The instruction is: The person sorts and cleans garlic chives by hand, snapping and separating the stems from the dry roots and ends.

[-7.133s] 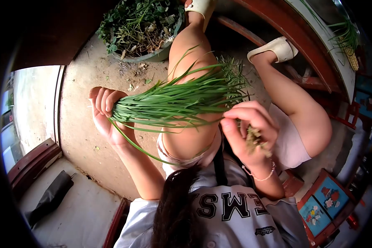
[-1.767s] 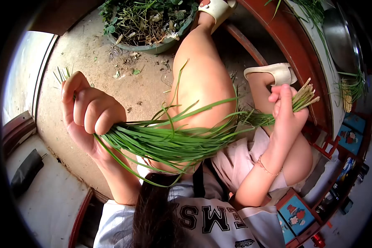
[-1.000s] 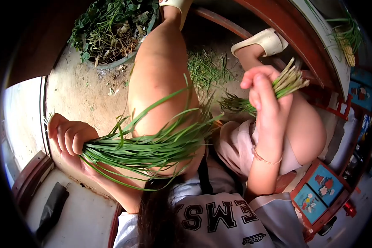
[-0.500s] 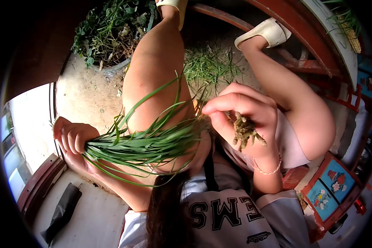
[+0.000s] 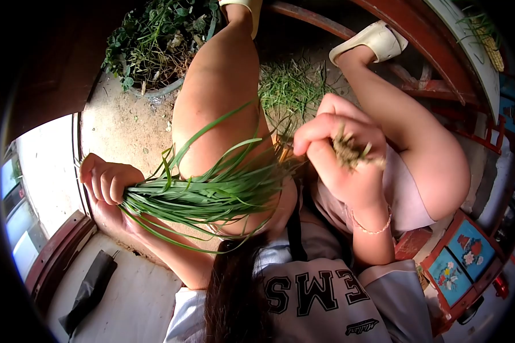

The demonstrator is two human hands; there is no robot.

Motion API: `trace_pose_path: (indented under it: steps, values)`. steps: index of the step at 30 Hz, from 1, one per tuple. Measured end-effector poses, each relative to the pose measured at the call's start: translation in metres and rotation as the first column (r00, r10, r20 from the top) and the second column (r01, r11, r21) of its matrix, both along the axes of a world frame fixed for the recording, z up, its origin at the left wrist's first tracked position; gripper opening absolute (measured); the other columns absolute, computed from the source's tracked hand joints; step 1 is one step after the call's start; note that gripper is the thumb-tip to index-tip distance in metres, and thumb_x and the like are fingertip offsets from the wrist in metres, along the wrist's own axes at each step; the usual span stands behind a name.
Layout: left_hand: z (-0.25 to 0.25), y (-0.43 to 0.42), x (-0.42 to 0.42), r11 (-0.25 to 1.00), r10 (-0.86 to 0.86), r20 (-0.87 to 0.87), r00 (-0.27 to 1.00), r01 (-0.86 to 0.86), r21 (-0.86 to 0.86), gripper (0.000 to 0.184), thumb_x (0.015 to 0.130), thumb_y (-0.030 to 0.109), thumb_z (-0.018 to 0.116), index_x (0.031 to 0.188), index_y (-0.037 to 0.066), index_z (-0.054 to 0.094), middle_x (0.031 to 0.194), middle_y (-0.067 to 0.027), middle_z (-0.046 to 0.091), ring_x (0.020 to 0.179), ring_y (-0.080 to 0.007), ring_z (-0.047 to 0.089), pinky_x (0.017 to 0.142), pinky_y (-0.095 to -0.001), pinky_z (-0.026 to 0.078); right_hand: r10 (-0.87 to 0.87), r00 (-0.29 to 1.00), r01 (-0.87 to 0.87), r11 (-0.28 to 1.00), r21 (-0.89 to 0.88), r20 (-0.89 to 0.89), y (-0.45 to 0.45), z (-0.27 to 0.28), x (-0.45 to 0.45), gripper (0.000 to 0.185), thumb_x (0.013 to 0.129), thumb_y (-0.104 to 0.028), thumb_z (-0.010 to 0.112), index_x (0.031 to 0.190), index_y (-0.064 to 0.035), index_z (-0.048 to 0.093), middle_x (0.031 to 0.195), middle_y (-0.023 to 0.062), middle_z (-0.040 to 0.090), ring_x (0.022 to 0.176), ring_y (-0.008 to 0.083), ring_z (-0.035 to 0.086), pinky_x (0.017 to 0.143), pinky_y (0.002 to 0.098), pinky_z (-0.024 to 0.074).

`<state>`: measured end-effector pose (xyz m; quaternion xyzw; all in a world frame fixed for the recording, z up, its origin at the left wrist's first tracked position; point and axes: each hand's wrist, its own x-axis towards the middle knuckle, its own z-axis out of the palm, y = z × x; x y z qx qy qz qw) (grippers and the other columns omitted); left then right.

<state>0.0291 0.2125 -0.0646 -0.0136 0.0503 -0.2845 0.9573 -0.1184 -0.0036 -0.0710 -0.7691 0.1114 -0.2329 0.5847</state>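
Observation:
My left hand [image 5: 110, 186] is closed round one end of a bundle of long green leaves [image 5: 203, 197]. The leaves fan out rightward across my thigh, several curling loose above and below. My right hand [image 5: 346, 148] is closed in a fist beside the leaf tips, with the pale cut ends of a stem bunch [image 5: 350, 151] sticking out of it. Thumb and forefinger are pinched together near the tips; whatever lies between them is too small to make out. Scattered green scraps [image 5: 292, 88] lie on the floor between my legs.
A round tub [image 5: 157, 90] of leafy trimmings stands at the upper left. At the upper right is a red-framed table [image 5: 435, 46] with corn [image 5: 492, 54] on it. A dark pouch [image 5: 91, 291] lies on the pale surface lower left; a blue-panelled cabinet [image 5: 460, 263] stands at right.
The stem bunch in my right hand has swung from pointing up and right to facing the camera, and that hand has come back beside the leaf tips. My left hand keeps its hold.

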Motion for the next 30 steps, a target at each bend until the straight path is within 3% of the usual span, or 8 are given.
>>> trace_pose_path:
  steps: [6,8,10,18,21,24,26,30]
  values:
    - [0.000,-0.002,-0.001,1.000,0.003,-0.006,1.000,-0.004,-0.010,0.015,0.083,0.007,0.039,0.069,0.006,0.043,0.041,0.0042,0.026,0.033,-0.0046,0.020,0.033,-0.0196,0.019,-0.019,1.000,0.018,0.999,0.050,0.019,-0.003,-0.011,-0.002,0.012,0.070,0.007,0.044,0.063,0.0001,0.050,0.062,0.0001,0.044,0.050,0.0051,0.037,0.045,0.0173,0.0265]
    - [0.000,0.000,0.001,0.999,0.030,-0.014,0.999,-0.030,-0.022,0.015,0.083,0.007,0.039,0.069,0.006,0.043,0.041,0.0041,0.027,0.033,-0.0046,0.020,0.033,-0.0196,0.019,-0.176,0.973,0.223,0.888,0.402,-0.153,-0.004,-0.006,-0.006,0.010,0.070,0.004,0.046,0.064,0.0001,0.054,0.058,-0.0009,0.048,0.048,0.0050,0.039,0.045,0.0177,0.0305]
    - [-0.001,0.003,0.002,0.998,0.055,-0.022,0.998,-0.056,-0.034,0.015,0.083,0.007,0.039,0.068,0.006,0.043,0.041,0.0040,0.027,0.032,-0.0047,0.020,0.033,-0.0196,0.019,-0.266,0.942,0.333,0.809,0.485,-0.204,-0.016,-0.013,-0.011,0.013,0.072,0.002,0.043,0.068,-0.0023,0.055,0.057,-0.0047,0.046,0.044,0.0005,0.033,0.040,0.0159,0.0235]
    - [-0.002,0.004,0.003,0.999,0.053,-0.036,0.998,-0.053,-0.003,0.015,0.082,0.006,0.039,0.067,0.006,0.043,0.041,0.0041,0.028,0.033,-0.0043,0.020,0.033,-0.0190,0.019,-0.333,0.804,0.488,0.842,0.229,-0.492,-0.014,-0.033,-0.016,0.011,0.079,-0.012,0.055,0.075,-0.0020,0.056,0.067,-0.0027,0.051,0.044,-0.0018,0.030,0.039,0.0146,0.0202]
    - [-0.004,0.006,0.002,0.997,0.080,-0.069,0.994,-0.081,-0.010,0.015,0.081,0.004,0.039,0.067,0.005,0.044,0.040,0.0045,0.027,0.033,-0.0042,0.020,0.033,-0.0189,0.018,-0.371,0.891,0.425,0.884,0.195,-0.262,-0.005,-0.050,-0.016,0.007,0.077,-0.006,0.053,0.073,-0.0014,0.056,0.065,-0.0030,0.051,0.045,-0.0016,0.029,0.039,0.0152,0.0201]
    - [-0.006,0.010,0.003,0.996,0.087,-0.084,0.993,-0.088,-0.005,0.015,0.080,0.004,0.040,0.066,0.006,0.044,0.040,0.0046,0.027,0.033,-0.0040,0.020,0.033,-0.0191,0.018,-0.499,0.812,0.574,0.778,0.254,-0.303,0.004,-0.042,-0.018,0.009,0.076,0.000,0.047,0.071,-0.0009,0.055,0.059,-0.0023,0.049,0.045,-0.0008,0.030,0.040,0.0154,0.0209]
    - [-0.005,0.007,0.001,0.997,0.078,-0.105,0.991,-0.079,-0.008,0.015,0.079,0.002,0.040,0.065,0.006,0.044,0.041,0.0047,0.027,0.033,-0.0039,0.021,0.033,-0.0194,0.018,-0.358,0.871,0.474,0.792,0.385,-0.335,0.002,-0.040,-0.029,0.012,0.072,0.003,0.044,0.072,0.0007,0.056,0.056,0.0005,0.052,0.047,0.0036,0.042,0.045,0.0173,0.0340]
    - [-0.006,0.011,0.002,0.996,0.083,-0.086,0.993,-0.079,0.045,0.013,0.076,0.000,0.041,0.065,0.006,0.044,0.041,0.0048,0.028,0.034,-0.0043,0.021,0.034,-0.0193,0.018,-0.318,0.897,0.433,0.775,0.460,-0.308,0.010,-0.037,-0.039,0.014,0.075,0.002,0.044,0.075,0.0007,0.058,0.054,-0.0012,0.049,0.049,0.0027,0.044,0.045,0.0168,0.0332]
